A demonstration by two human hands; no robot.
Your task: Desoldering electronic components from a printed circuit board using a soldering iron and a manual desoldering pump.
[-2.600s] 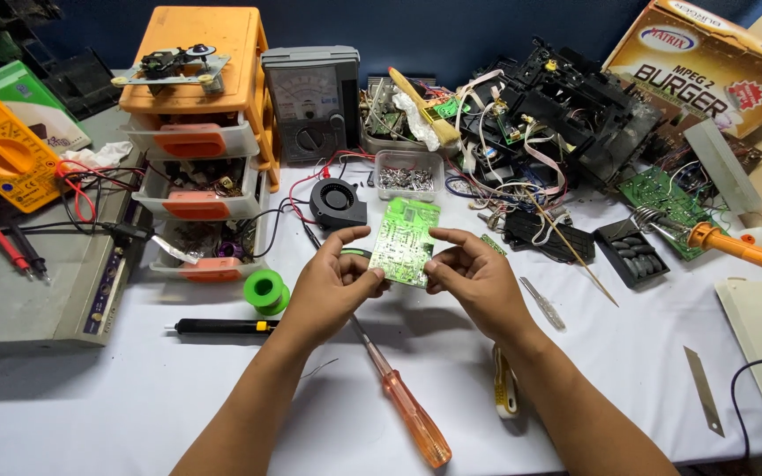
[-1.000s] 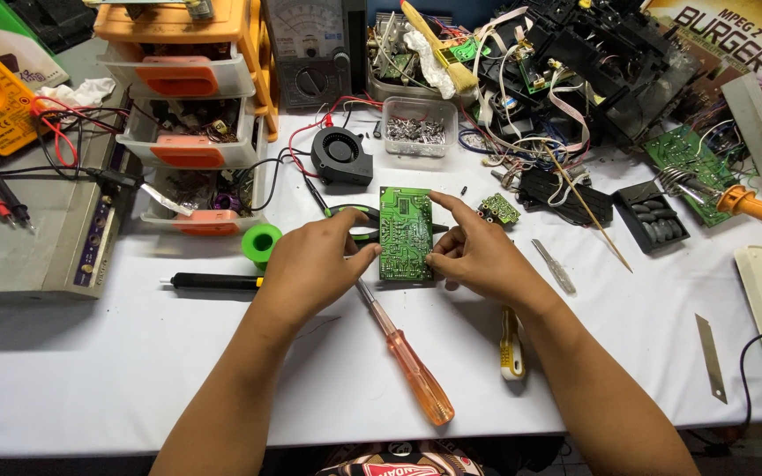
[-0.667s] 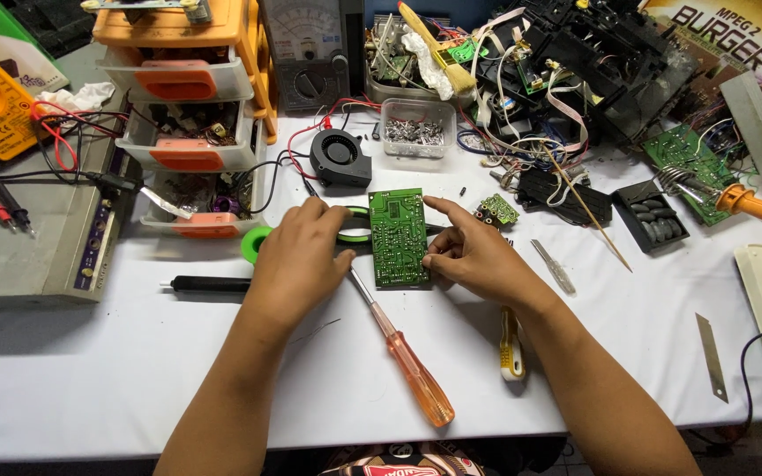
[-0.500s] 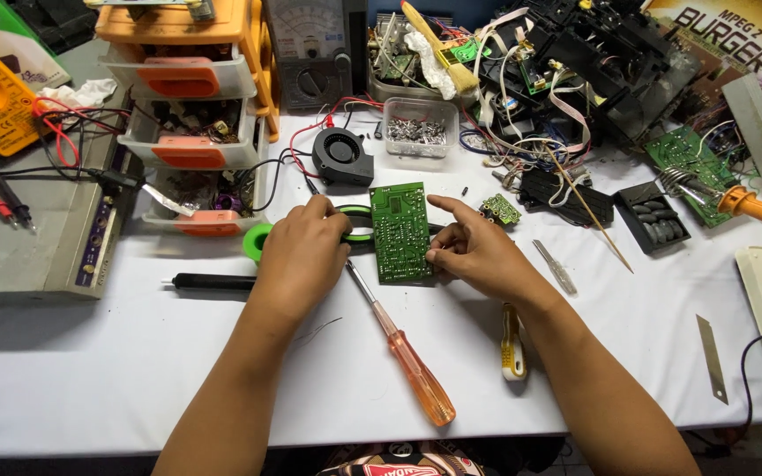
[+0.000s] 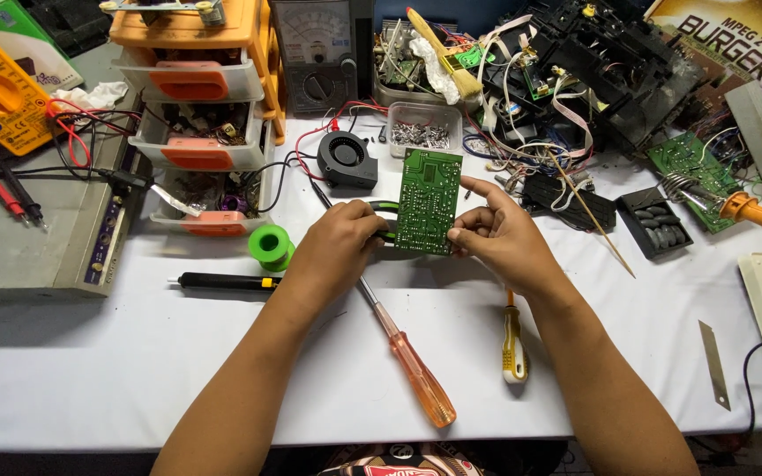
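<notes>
you hold the green board (image 5: 429, 202) upright over the white table (image 5: 134, 370), between both hands and well in front of you; keep it by its edges, solder side toward you. your left hand (image 5: 339, 249) grips its left edge, your right hand (image 5: 497, 234) pinches the right edge, forefinger stretched up along it. counted: one drawer rack (image 5: 196, 106), one fan (image 5: 347, 160), two screwdrivers, orange (image 5: 416, 375) and yellow (image 5: 512, 339), one solder reel (image 5: 270, 246)

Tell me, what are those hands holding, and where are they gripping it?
A green circuit board, held between both hands: the left hand grips its left edge, the right hand its right edge.
</notes>
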